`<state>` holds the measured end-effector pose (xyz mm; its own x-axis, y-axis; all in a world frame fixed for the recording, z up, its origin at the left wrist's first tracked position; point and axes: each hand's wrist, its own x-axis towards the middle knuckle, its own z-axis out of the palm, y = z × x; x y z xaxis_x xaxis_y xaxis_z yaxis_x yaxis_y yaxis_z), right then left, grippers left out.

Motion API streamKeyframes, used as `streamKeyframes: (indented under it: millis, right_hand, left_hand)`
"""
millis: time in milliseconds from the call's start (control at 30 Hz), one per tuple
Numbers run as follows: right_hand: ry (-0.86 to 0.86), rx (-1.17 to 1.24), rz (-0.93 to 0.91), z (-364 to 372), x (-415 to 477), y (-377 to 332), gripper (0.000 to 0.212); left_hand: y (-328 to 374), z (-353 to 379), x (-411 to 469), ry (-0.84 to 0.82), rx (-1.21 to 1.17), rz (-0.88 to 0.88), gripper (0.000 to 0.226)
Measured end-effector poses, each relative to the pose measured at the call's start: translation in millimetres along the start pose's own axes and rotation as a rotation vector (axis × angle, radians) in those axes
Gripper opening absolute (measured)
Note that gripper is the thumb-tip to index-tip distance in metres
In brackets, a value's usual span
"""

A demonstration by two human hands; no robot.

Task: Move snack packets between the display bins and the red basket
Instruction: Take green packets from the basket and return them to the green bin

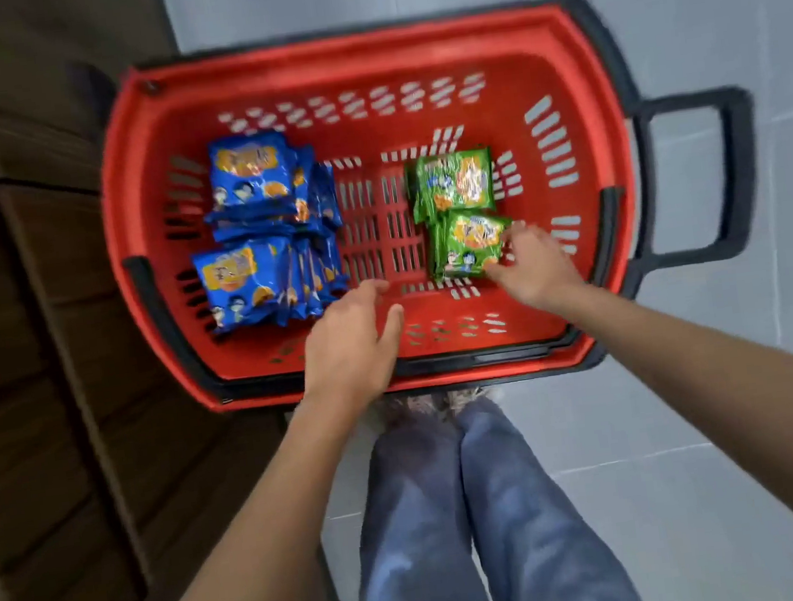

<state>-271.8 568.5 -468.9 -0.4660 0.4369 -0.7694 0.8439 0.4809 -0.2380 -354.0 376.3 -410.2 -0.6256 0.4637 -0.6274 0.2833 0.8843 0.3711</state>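
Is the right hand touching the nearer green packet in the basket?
Touching. The head view shows the right hand gripping the right edge of the nearer green packet with thumb and fingertips, no gap between them.

Grey tiled floor (678, 490), brown wooden shelving (33, 341)

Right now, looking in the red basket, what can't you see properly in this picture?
Head view only:
- Words on the blue packets and green packets: too blurred.
- How many blue packets: upper ones cover lower ones.
- Whether the right hand grips the near green packet: motion blur.
- Display bins: outside the frame.
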Motion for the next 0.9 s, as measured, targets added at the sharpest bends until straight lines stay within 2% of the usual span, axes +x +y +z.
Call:
streamKeyframes:
  millis: [100, 267, 433, 533, 667, 800, 900]
  right_hand:
    - [0.036, -0.187, -0.059, 29.3, 43.4, 10.9, 0.068]
    - [0.098, -0.331, -0.029, 62.7, 84.1, 8.2, 0.092]
    - [0.214, -0.342, -0.026, 74.7, 90.2, 7.9, 0.092]
    - [0.170, -0.355, -0.022, 71.5, 86.8, 11.7, 0.095]
    - [0.145, -0.392, 0.004, 65.6, 76.6, 7.8, 0.087]
    - [0.153, -0.239, -0.039, 54.5, 48.5, -1.8, 0.091]
    - [0.168, -0.034, -0.218, 45.0, 15.3, -13.6, 0.091]
  left_hand:
    - [-16.9, 28.6, 13.1, 0.015, 0.056, 0.029, 0.036]
    - [-26.3, 42.8, 16.9, 0.095, 0.079, 0.084, 0.034]
    - [-27.2, 45.8, 21.5, 0.081, 0.078, 0.081, 0.036]
    - [-27.2, 45.6, 22.0, 0.057, 0.066, 0.083, 0.036]
    - [-28.4, 44.8, 25.3, 0.029, 0.033, 0.067, 0.033]
    - [-29.1, 39.5, 33.2, -0.047, -0.138, -0.068, 0.029]
    - [-20.6, 30.9, 46.5, -0.115, -0.463, -0.256, 0.023]
